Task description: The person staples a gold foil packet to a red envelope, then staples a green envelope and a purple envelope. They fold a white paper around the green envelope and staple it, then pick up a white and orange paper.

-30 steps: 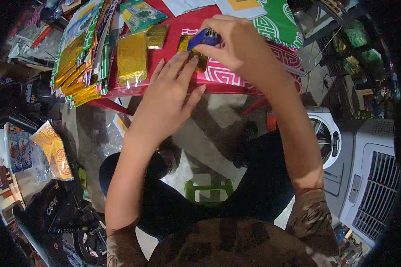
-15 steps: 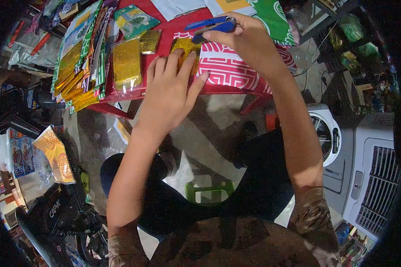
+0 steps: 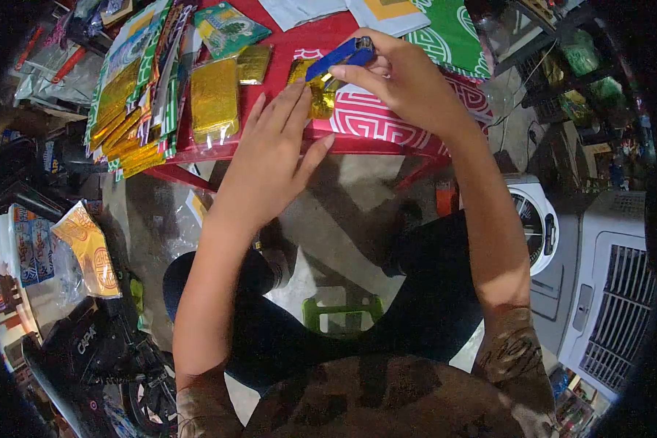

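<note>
My right hand (image 3: 409, 80) grips a blue stapler (image 3: 343, 57), its jaws tilted down over a gold foil packet (image 3: 321, 102). Under that packet lies a pink sheet with a white maze-like pattern (image 3: 376, 117). My left hand (image 3: 274, 150) rests flat, fingertips at the packet's left edge and thumb apart by the pink sheet. Left of it sit a larger gold packet in clear plastic (image 3: 215, 98) and a small gold packet (image 3: 254, 64). Fingers partly hide where stapler and packet meet.
A stack of patterned packets (image 3: 135, 80) covers the left of the red table (image 3: 299, 22). A green-and-white sheet (image 3: 449, 44) lies at the right. Beside my right leg stand a round fan (image 3: 533, 226) and a grey vented appliance (image 3: 613, 292); a green stool (image 3: 343, 310) is below.
The stapler has swung left and down, now over the gold packet. My left hand has shifted slightly down, its fingers closer together, uncovering more of the packet.
</note>
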{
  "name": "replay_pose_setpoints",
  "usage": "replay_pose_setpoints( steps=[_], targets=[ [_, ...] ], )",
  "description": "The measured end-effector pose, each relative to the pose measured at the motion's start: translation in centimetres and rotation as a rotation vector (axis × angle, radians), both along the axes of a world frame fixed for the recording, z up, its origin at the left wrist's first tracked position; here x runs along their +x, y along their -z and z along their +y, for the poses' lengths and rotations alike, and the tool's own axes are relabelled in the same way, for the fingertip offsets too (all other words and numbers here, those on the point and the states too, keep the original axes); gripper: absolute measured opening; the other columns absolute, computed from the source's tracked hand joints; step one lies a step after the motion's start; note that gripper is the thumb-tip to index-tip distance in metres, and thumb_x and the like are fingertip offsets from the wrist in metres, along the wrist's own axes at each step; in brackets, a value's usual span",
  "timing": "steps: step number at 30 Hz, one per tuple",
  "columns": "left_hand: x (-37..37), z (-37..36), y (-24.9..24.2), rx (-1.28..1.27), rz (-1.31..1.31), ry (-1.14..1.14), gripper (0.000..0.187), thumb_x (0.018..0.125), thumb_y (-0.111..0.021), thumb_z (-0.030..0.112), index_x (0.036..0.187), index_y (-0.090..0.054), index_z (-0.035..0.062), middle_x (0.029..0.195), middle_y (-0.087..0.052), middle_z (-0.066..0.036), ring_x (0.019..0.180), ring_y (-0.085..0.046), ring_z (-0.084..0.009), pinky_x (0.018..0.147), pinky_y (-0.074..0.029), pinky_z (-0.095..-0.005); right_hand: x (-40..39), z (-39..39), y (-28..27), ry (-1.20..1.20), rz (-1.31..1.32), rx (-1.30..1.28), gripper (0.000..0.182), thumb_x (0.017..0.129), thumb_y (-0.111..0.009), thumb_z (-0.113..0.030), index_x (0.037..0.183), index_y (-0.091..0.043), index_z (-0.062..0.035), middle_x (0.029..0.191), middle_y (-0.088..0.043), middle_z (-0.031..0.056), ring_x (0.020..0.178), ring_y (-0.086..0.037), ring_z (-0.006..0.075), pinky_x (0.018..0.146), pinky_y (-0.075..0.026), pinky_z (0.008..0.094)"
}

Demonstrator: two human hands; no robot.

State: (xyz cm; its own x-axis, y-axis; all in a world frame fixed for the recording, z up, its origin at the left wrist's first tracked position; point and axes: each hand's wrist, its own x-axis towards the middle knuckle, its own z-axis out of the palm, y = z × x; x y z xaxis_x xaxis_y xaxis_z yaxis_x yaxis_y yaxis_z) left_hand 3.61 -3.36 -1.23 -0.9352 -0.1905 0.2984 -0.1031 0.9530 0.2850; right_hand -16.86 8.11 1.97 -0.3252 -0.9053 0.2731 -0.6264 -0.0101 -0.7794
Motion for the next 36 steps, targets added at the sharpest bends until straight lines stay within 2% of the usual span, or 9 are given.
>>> replay_pose_setpoints(
  steps=[7, 10, 13, 19, 25, 28, 32, 33, 36],
  targets=[
    [0.0, 0.1, 0.1, 0.003, 0.004, -0.006, 0.066, 0.100, -0.056, 0.039, 0.145, -0.041, -0.0077, 0.150, -0.042, -0.028, 0.141, -0.040, -0.0405, 0.120, -0.027, -0.0493, 0.3, -0.2, -0.1, 0.025, 0.028, 0.035, 0.031, 0.092, -0.073, -0.027, 0.103, -0.065, 0.0003, 0.082, -0.071, 0.0132, 0.075, -0.070, 0.0197, 0.069, -0.053, 0.0347],
    [0.0, 0.1, 0.2, 0.001, 0.000, -0.007, 0.066, 0.101, -0.056, 0.039, 0.145, -0.041, -0.0074, 0.150, -0.041, -0.028, 0.141, -0.039, -0.0405, 0.120, -0.026, -0.0492, -0.1, -0.5, 0.8, 0.001, 0.090, -0.020, 0.022, 0.094, -0.071, -0.017, 0.106, -0.062, -0.0012, 0.075, -0.062, -0.0014, 0.064, -0.049, 0.0008, 0.056, -0.041, 0.0233],
    [0.0, 0.1, 0.2, 0.004, 0.001, -0.008, 0.066, 0.101, -0.056, 0.039, 0.145, -0.041, -0.0073, 0.150, -0.041, -0.028, 0.141, -0.040, -0.0406, 0.120, -0.027, -0.0492, -0.2, -0.5, 0.9, -0.011, 0.124, -0.034, 0.023, 0.095, -0.071, -0.018, 0.105, -0.061, 0.0004, 0.079, -0.066, 0.0046, 0.068, -0.058, 0.0055, 0.061, -0.047, 0.0266],
    [-0.1, 0.3, 0.0, 0.001, 0.014, -0.006, 0.065, 0.100, -0.058, 0.038, 0.144, -0.042, -0.0073, 0.147, -0.045, -0.028, 0.138, -0.043, -0.0411, 0.119, -0.029, -0.0495, -0.1, -1.0, 0.8, -0.032, 0.306, -0.060, 0.028, 0.091, -0.072, -0.018, 0.105, -0.062, 0.0032, 0.086, -0.071, 0.0178, 0.079, -0.072, 0.0255, 0.072, -0.055, 0.0355],
    [0.0, 0.3, 0.4, 0.004, 0.023, -0.013, 0.064, 0.099, -0.060, 0.037, 0.142, -0.045, -0.0074, 0.146, -0.046, -0.028, 0.136, -0.044, -0.0416, 0.119, -0.029, -0.0497, 0.8, -0.7, 0.8, -0.001, 0.463, -0.203, 0.037, 0.090, -0.073, -0.025, 0.114, -0.063, 0.0018, 0.092, -0.071, 0.0202, 0.084, -0.072, 0.0314, 0.077, -0.055, 0.0388],
    [-0.2, 0.2, 0.2, 0.010, 0.036, -0.009, 0.065, 0.098, -0.061, 0.037, 0.142, -0.045, -0.0077, 0.145, -0.047, -0.028, 0.136, -0.045, -0.0414, 0.118, -0.029, -0.0495, 1.6, -0.9, 1.2, 0.092, 0.482, -0.268, 0.030, 0.084, -0.073, -0.019, 0.104, -0.063, 0.0013, 0.101, -0.068, 0.0250, 0.093, -0.065, 0.0441, 0.084, -0.053, 0.0487],
    [-0.1, 0.4, 0.1, -0.015, 0.081, -0.003, 0.064, 0.092, -0.069, 0.035, 0.139, -0.049, -0.0039, 0.141, -0.051, -0.025, 0.131, -0.049, -0.0392, 0.113, -0.035, -0.0478, 1.1, 0.0, 1.2, 0.176, 0.169, -0.051, 0.034, 0.086, -0.076, -0.027, 0.099, -0.063, 0.0013, 0.090, -0.069, 0.0209, 0.084, -0.068, 0.0404, 0.076, -0.055, 0.0433],
    [0.1, 0.7, -0.3, -0.050, 0.095, 0.001, 0.062, 0.091, -0.071, 0.032, 0.138, -0.052, -0.0023, 0.139, -0.053, -0.023, 0.129, -0.051, -0.0382, 0.111, -0.038, -0.0469, 0.6, 0.3, 1.5, 0.156, 0.111, -0.119, 0.035, 0.086, -0.078, -0.030, 0.100, -0.065, -0.0003, 0.086, -0.070, 0.0178, 0.075, -0.069, 0.0329, 0.070, -0.055, 0.0399],
    [0.5, 0.2, -0.8, -0.099, 0.078, 0.032, 0.054, 0.085, -0.077, 0.024, 0.131, -0.058, 0.0026, 0.132, -0.058, -0.017, 0.118, -0.056, -0.0349, 0.102, -0.043, -0.0448, -1.4, 1.0, 1.8, 0.257, 0.156, -0.289, 0.033, 0.085, -0.079, -0.030, 0.102, -0.068, -0.0039, 0.088, -0.071, 0.0157, 0.073, -0.069, 0.0261, 0.070, -0.054, 0.0383]
  ],
)
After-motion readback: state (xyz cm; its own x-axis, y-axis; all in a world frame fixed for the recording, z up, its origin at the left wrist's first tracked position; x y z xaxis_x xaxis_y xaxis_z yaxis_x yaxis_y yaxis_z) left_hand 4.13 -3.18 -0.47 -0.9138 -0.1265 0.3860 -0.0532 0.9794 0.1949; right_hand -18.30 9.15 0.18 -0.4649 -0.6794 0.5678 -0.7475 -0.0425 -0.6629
